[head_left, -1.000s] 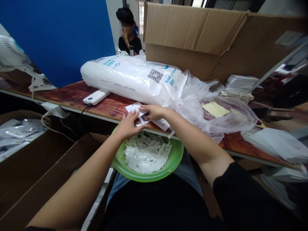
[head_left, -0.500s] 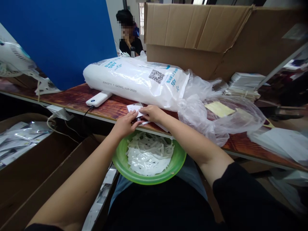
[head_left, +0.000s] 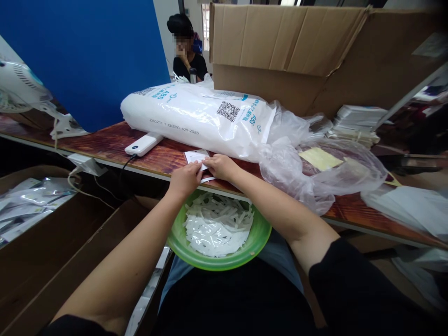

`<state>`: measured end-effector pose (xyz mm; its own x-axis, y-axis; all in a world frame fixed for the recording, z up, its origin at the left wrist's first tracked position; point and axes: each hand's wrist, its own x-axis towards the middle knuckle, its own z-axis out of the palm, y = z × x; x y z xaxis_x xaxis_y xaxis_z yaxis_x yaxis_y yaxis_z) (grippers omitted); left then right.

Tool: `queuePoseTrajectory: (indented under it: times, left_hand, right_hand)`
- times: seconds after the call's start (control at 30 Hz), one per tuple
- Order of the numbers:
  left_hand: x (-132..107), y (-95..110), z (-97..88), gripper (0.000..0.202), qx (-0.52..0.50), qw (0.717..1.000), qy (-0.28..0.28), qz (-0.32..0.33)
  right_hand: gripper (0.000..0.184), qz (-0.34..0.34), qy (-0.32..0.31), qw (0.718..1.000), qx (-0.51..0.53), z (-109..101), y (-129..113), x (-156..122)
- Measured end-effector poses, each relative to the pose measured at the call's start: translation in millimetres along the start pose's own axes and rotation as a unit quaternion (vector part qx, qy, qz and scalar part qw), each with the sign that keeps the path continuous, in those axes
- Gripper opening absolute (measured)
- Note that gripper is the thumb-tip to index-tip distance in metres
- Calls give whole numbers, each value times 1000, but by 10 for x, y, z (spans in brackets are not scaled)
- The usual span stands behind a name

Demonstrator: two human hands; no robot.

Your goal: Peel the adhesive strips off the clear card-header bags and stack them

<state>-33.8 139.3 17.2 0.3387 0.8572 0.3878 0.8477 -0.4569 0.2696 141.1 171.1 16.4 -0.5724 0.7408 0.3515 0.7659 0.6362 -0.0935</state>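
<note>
Your left hand [head_left: 185, 178] and right hand [head_left: 220, 166] meet at the edge of the reddish wooden table [head_left: 112, 142], both pinching one small white paper card [head_left: 196, 157]. It lies flat there, just above the green plastic bowl [head_left: 261, 233] of white strips on your lap, probably so pieces fall inside.

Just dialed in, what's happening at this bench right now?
A person's left hand and right hand meet over a small white card at the near edge of the wooden table. A green bowl of white plastic strips sits on their lap below. A big white sack lies just behind the card.
</note>
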Motion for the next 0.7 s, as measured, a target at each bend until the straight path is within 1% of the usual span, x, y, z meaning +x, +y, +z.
queuePoseTrajectory:
  times: [0.07, 0.13, 0.2, 0.23, 0.27, 0.3, 0.33, 0.4, 0.43, 0.5, 0.53, 0.57, 0.6, 0.63, 0.67, 0.7]
  left_hand:
    - [-4, 39, -21, 38, -9, 1000, 3, -9]
    - [4, 59, -68, 39, -24, 1000, 11, -18]
    - [32, 56, -159, 42, -39, 999, 22, -30]
    - [50, 45, -226, 44, -58, 997, 32, -36]
    - [67, 31, -308, 47, -102, 993, 45, -40]
    - [80, 14, -403, 50, -168, 983, 64, -41]
    - [85, -2, -509, 52, -259, 961, 84, -41]
    - [60, -23, -728, 55, -446, 889, 97, -44]
    - [25, -23, -829, 55, -514, 852, 79, -54]
    - [-94, 11, -982, 53, -598, 796, 31, -90]
    - [-177, 47, -1025, 52, -630, 767, 8, -117]
    - [-272, 97, -1044, 51, -662, 735, -10, -147]
    - [-377, 159, -1038, 51, -692, 699, -27, -177]
    - [-487, 233, -1009, 52, -720, 660, -44, -208]
    - [-599, 317, -962, 53, -744, 622, -66, -234]
    - [-707, 407, -903, 53, -761, 592, -80, -253]
  right_hand:
    - [31, 7, -5, 1000, 14, -22, -23, 5]
    - [29, 21, -12, 999, 34, -95, -56, 21]
    - [26, 45, -16, 997, 60, -234, -98, 42]
    - [24, 61, -17, 995, 77, -330, -124, 51]
    - [23, 77, -19, 992, 94, -442, -155, 55]
    - [23, 93, -21, 990, 107, -568, -191, 52]
    - [23, 113, -24, 984, 132, -704, -234, 38]
    - [20, 162, -34, 962, 216, -987, -337, -29]
    - [17, 212, -37, 920, 327, -1121, -394, -86]
    - [9, 280, -39, 809, 515, -1341, -510, -247]
    - [7, 297, -50, 757, 580, -1415, -565, -349]
    - [6, 308, -62, 716, 624, -1460, -617, -463]
    - [7, 318, -73, 684, 653, -1475, -666, -587]
    - [9, 330, -77, 658, 672, -1462, -712, -717]
    - [12, 338, -58, 643, 685, -1425, -758, -851]
    - [15, 342, -32, 633, 694, -1372, -804, -987]
